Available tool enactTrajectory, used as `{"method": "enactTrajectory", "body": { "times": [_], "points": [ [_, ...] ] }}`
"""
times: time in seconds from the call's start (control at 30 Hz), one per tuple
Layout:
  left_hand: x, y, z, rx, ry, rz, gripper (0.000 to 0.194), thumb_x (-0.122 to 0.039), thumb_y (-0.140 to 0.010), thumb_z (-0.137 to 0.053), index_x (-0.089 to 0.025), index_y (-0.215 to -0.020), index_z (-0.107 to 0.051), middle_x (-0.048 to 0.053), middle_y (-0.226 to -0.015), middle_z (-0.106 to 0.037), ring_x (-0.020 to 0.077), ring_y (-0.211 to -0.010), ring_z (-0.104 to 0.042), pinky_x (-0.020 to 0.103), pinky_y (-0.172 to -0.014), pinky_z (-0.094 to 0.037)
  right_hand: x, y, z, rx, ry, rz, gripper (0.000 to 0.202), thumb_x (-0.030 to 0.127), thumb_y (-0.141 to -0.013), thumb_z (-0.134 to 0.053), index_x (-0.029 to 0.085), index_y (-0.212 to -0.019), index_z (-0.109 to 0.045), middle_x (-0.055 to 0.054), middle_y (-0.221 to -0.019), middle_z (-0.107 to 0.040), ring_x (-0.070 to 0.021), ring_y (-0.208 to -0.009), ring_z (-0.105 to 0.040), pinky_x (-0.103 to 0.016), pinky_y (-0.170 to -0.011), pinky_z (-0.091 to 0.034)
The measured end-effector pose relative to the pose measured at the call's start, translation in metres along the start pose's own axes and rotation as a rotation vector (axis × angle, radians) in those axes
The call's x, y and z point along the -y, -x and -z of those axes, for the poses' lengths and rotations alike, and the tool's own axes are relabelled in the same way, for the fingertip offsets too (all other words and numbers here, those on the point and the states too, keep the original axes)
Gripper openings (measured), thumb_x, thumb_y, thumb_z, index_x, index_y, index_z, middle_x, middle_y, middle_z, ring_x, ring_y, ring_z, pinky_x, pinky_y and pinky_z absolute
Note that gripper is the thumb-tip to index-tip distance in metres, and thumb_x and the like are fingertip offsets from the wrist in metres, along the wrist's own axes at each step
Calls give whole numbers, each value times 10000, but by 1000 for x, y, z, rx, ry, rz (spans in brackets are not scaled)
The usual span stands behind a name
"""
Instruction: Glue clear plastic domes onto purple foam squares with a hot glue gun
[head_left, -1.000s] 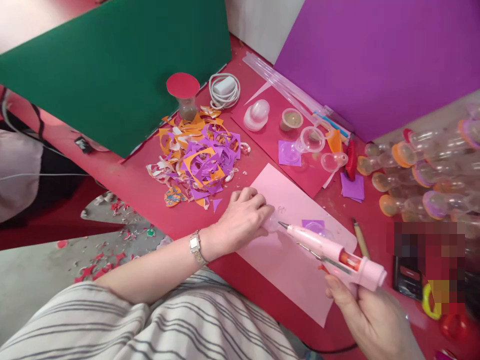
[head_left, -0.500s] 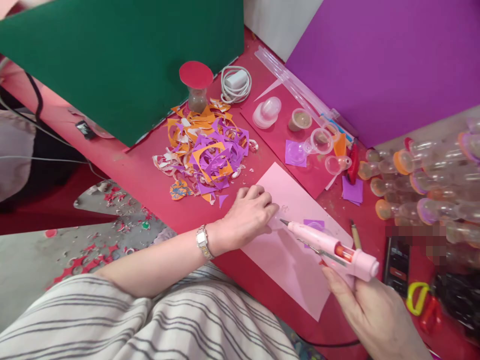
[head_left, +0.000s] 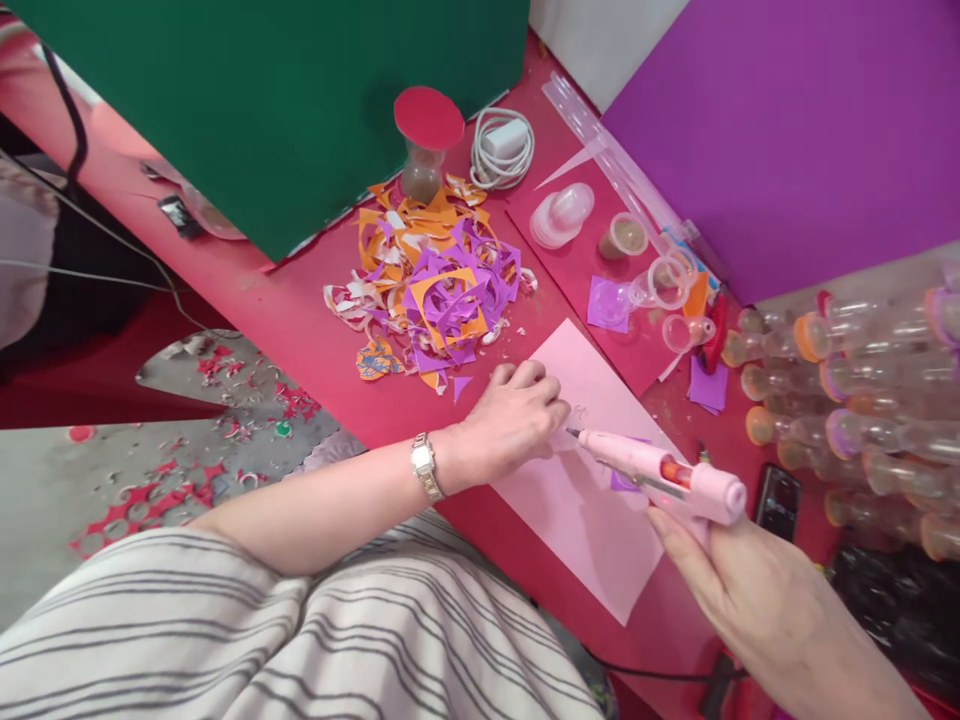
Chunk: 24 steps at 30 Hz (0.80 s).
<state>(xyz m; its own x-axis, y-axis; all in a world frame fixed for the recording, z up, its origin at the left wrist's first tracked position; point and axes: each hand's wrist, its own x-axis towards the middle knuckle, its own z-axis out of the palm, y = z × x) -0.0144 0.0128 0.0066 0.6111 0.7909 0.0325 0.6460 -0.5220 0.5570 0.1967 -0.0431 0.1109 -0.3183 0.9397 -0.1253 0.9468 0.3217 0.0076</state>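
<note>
My right hand (head_left: 720, 570) is wrapped round the handle of a pink glue gun (head_left: 652, 472), whose dark nozzle points left. Near the nozzle tip, my left hand (head_left: 517, 420) is closed on a clear plastic piece, mostly hidden by the fingers. Both are over a pink paper sheet (head_left: 592, 540) lying on the red table. A purple square (head_left: 624, 482) on the sheet is partly covered by the gun. Beyond the left hand lies a heap of orange and purple paper scraps (head_left: 450, 290).
Clear cups and domes (head_left: 562, 215) stand at the back beside a coiled white cable (head_left: 502, 148). Stacked plastic pieces (head_left: 862, 390) fill the right side, near a black phone (head_left: 778, 502). A red-topped piece (head_left: 429, 118) stands behind the scraps.
The view has shifted, so the table items sit further right and higher. The glue gun's nozzle is a little closer to my left hand. Both hands keep their holds.
</note>
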Motion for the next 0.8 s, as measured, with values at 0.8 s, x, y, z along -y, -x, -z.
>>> {"method": "enactTrajectory", "body": {
  "times": [0.8],
  "points": [
    [-2,0,0,-15,55,-13,167,-249,-911,-602,-154,-1027,-677,108,-1036,-635,285,-1098,-448,389,-809,-298,1,-13,3,101,85,2,485,588,-919,-327,258,-617,-516,28,-343,-402,-203,-271,-499,-280,-302,-298]
  ]
}}
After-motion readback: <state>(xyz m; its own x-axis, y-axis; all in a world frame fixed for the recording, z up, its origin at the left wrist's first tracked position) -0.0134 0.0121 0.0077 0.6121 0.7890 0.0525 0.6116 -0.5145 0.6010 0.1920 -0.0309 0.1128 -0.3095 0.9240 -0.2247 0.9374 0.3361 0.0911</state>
